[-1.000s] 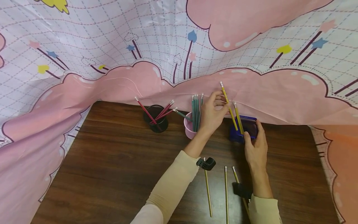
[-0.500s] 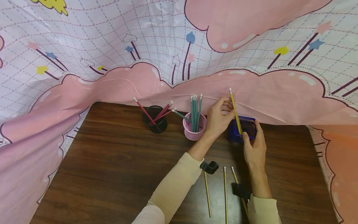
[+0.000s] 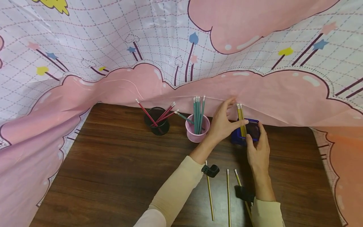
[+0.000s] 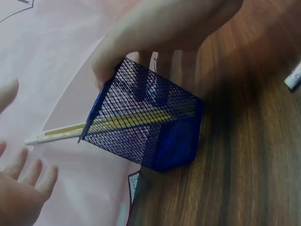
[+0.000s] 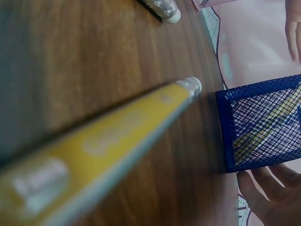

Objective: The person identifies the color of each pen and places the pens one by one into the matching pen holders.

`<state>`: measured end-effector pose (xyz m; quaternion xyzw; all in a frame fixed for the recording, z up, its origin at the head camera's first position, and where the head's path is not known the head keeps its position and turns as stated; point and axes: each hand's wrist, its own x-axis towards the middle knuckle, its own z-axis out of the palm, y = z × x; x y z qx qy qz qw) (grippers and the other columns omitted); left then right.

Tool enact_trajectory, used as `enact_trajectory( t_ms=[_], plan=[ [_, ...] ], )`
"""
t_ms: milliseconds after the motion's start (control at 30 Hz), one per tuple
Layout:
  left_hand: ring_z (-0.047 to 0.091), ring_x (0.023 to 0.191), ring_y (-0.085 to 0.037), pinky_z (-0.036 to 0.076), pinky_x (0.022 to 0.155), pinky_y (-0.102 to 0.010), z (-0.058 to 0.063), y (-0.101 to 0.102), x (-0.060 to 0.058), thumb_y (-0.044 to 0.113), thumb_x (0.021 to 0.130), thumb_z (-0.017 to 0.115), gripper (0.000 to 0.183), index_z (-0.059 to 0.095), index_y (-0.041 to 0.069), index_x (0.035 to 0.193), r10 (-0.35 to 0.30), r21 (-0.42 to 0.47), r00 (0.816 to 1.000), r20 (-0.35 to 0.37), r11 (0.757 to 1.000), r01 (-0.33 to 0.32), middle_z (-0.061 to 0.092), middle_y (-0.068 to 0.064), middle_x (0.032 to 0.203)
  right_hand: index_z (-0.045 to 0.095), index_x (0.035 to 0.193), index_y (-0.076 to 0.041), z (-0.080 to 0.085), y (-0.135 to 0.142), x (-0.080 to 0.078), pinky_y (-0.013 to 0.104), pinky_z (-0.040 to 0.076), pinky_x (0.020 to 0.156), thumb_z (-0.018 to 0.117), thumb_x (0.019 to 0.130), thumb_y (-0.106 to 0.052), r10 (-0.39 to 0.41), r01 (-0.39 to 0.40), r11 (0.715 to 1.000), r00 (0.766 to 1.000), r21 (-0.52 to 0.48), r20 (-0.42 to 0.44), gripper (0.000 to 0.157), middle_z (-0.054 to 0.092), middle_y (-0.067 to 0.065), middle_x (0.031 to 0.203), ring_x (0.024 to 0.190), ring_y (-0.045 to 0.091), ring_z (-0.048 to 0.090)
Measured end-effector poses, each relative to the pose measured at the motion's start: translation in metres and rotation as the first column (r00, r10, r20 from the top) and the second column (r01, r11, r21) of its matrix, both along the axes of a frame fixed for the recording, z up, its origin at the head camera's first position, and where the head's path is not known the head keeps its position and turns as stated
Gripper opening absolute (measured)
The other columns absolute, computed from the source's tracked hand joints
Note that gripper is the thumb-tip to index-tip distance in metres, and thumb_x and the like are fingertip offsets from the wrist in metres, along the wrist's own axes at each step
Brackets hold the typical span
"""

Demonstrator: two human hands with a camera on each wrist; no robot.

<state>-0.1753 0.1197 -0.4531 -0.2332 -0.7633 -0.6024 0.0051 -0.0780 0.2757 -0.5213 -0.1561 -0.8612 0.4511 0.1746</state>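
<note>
In the head view, my right hand (image 3: 259, 154) grips a blue mesh pencil holder (image 3: 238, 141), thumb at the near rim and fingers along its right side. Yellow pencils (image 3: 242, 123) lean inside it, eraser ends up against the cloth. My left hand (image 3: 222, 124) is just left of them with nothing in its grasp, its thumb reaching in front of the pencils. The left wrist view shows the mesh holder (image 4: 141, 117) tilted in that frame, with my right hand (image 4: 164, 28) around it and my left hand's relaxed fingers (image 4: 33, 172) apart from it.
A pink cup (image 3: 195, 138) with teal pencils and a black mesh cup (image 3: 161, 130) with red pencils stand to the left. Several yellow pencils, one of them a near pencil (image 3: 228, 198), lie on the wooden table (image 3: 113, 176). A patterned cloth (image 3: 113, 91) hangs behind.
My left hand moved right with a yellow pencil, lowered it into the blue holder and let go. The right hand has kept its grip on the holder.
</note>
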Motion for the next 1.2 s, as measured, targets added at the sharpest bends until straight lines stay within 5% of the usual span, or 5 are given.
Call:
enact_trajectory(
  t_ms=[267,467,733,1200],
  plan=[
    [0.044,0.136,-0.018,0.036,0.111,-0.029,-0.017,0.0,0.004,0.024,0.076,0.089,0.098,0.029,0.011,0.153,-0.132,-0.035,0.987,0.096,0.99,0.136,0.045,-0.008,0.15,0.029,0.156,-0.033,0.001,0.002,0.002,0.058,0.036,0.104,0.056,0.1,-0.034,0.008,-0.009,0.999,1.0,0.03,0.02,0.062,0.044,0.01,0.151,0.131,0.038,0.046],
    [0.048,0.132,-0.018,0.042,0.107,-0.032,-0.022,0.0,0.005,0.029,0.073,0.09,0.103,0.029,0.014,0.154,-0.131,-0.107,0.988,0.083,0.984,0.139,0.049,-0.007,0.146,0.028,0.157,-0.034,0.004,0.003,0.002,0.059,0.036,0.103,0.057,0.1,-0.041,0.01,-0.012,0.999,0.999,0.034,0.038,0.064,0.046,0.014,0.148,0.127,0.038,0.048],
    [0.049,0.132,-0.016,0.041,0.107,-0.028,-0.035,0.0,0.009,0.033,0.075,0.089,0.098,0.032,0.011,0.153,-0.144,-0.177,0.976,0.161,0.969,0.172,0.05,-0.006,0.146,0.016,0.158,-0.039,0.009,0.005,0.006,0.065,0.026,0.11,0.049,0.102,-0.044,0.075,-0.079,0.996,0.994,0.04,0.081,0.065,0.028,0.006,0.161,0.14,0.04,0.036],
    [0.051,0.132,-0.02,0.041,0.107,-0.027,-0.043,0.003,0.008,0.038,0.075,0.088,0.094,0.036,0.014,0.151,-0.146,-0.24,0.97,0.194,0.952,0.192,0.048,-0.003,0.149,0.011,0.158,-0.04,0.015,0.009,0.023,0.064,0.029,0.109,0.049,0.103,-0.043,0.084,-0.086,0.996,0.991,0.012,0.106,0.068,0.034,0.012,0.158,0.141,0.039,0.034]
  ],
)
